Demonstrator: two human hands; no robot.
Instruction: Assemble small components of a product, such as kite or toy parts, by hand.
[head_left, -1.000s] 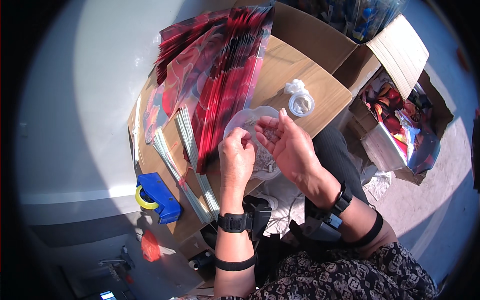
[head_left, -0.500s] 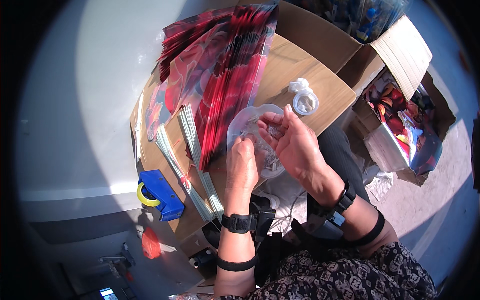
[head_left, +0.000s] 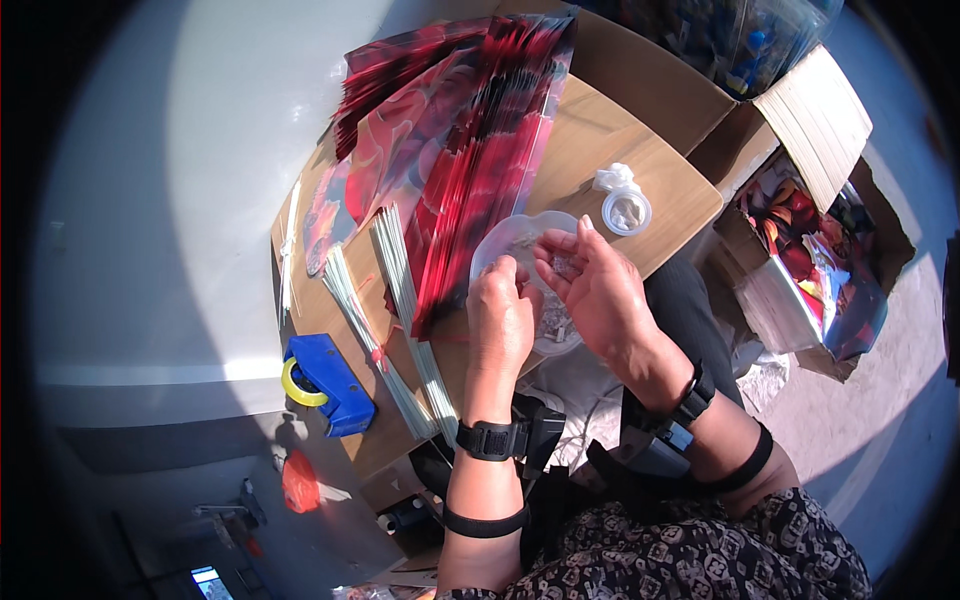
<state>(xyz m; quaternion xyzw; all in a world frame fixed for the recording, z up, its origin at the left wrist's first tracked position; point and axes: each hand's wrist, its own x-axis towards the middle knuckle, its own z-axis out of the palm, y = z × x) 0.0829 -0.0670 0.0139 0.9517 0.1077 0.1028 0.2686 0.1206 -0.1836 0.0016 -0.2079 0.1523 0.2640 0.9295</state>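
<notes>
Over a translucent plastic bowl [head_left: 488, 243] with many small clear and whitish pieces in it, I hold both hands close together. My right hand [head_left: 612, 298] is cupped palm up, and several small clear pieces [head_left: 566, 266] lie in its bent fingers. My left hand [head_left: 502, 318] is closed in a pinch beside it. Whatever its fingertips grip is hidden. Just beyond the bowl lies a stack of pleated red-and-black printed sheets [head_left: 455, 165]. Left of the bowl rest two bundles of thin pale sticks [head_left: 362, 322], one tied with a red band.
A blue tape dispenser [head_left: 345, 390] with yellow tape sits at the table's left edge. A small round tub [head_left: 627, 212] and crumpled white plastic [head_left: 614, 178] are to the right. Beyond the wooden table [head_left: 655, 165] stands an open cardboard box [head_left: 775, 290] of colourful printed material.
The whole scene has shifted slightly right in the picture. My left hand has turned and lifted slightly, its fingertips now nearer the right hand's fingers. The right hand stays cupped.
</notes>
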